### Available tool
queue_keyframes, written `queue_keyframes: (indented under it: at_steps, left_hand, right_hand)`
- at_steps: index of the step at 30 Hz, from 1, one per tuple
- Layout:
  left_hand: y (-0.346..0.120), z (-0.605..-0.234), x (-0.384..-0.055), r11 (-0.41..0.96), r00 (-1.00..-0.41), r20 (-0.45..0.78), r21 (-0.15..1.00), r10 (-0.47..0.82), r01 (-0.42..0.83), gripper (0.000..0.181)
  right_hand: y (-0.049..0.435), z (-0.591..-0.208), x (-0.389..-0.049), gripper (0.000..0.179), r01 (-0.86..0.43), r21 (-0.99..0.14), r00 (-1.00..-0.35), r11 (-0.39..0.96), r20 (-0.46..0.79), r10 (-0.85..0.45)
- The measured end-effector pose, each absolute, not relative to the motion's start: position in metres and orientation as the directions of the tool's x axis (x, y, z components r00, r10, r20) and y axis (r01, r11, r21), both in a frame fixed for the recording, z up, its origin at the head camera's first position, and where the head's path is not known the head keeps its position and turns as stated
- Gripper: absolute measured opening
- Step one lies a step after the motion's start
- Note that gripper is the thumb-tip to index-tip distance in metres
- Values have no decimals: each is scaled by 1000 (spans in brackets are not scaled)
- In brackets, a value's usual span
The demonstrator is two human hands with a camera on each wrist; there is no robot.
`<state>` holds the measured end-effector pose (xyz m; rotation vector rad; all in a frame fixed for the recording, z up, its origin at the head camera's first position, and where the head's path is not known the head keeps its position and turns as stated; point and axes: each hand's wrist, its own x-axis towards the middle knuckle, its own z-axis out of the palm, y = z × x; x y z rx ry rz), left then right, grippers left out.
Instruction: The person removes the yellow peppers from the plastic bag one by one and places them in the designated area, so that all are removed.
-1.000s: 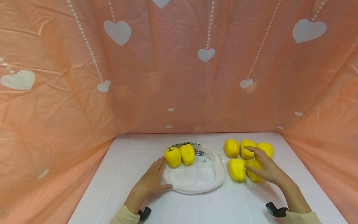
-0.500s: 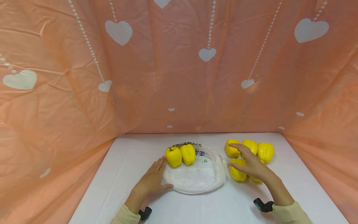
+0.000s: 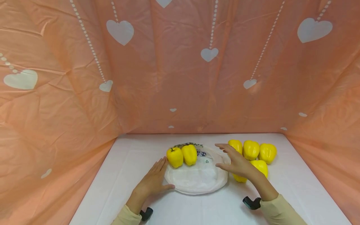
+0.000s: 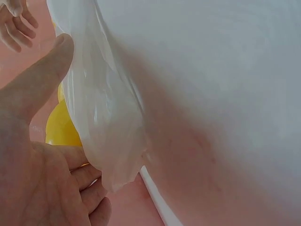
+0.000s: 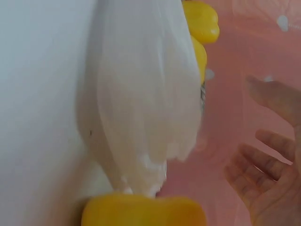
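A white plastic bag [image 3: 194, 181] lies spread in a round with its rim rolled, and two yellow bell peppers [image 3: 175, 157] [image 3: 189, 154] sit side by side on its far left part. My left hand [image 3: 151, 179] rests along the bag's left edge, fingers straight and thumb apart; in the left wrist view, the thumb and fingers lie against the bag wall [image 4: 101, 103]. Over the bag's right rim hovers my right hand [image 3: 236, 162], empty, with fingers spread loosely. It also appears in the right wrist view as a hand [image 5: 275, 183] apart from the bag [image 5: 146, 84].
Several more yellow bell peppers [image 3: 251, 150] stand grouped right of the bag, one partly hidden behind my right hand. They rest on a white-covered table [image 3: 112, 175]. An orange curtain [image 3: 180, 78] with white hearts encloses the back and sides.
My right hand has moved left, empty, from above the grouped peppers to the bag's right rim. The left hand stays in place, and the peppers have not been moved.
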<state>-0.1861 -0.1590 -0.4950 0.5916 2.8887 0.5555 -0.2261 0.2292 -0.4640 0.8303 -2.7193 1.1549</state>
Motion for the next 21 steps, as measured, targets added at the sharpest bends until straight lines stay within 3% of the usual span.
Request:
queue_keyframes:
  at_steps: [10,21]
  left_hand:
    - [-160,-497,-187,854,-910,-62,378,409,358,115]
    - [-159,-498,-188,861,-916,-68,374,395,344,116]
  right_hand:
    - [202,-470,-239,82,-530,-648,-825,548,245,-508]
    - [174,-475,-254,86,-454,-683,-837,572,108,-536]
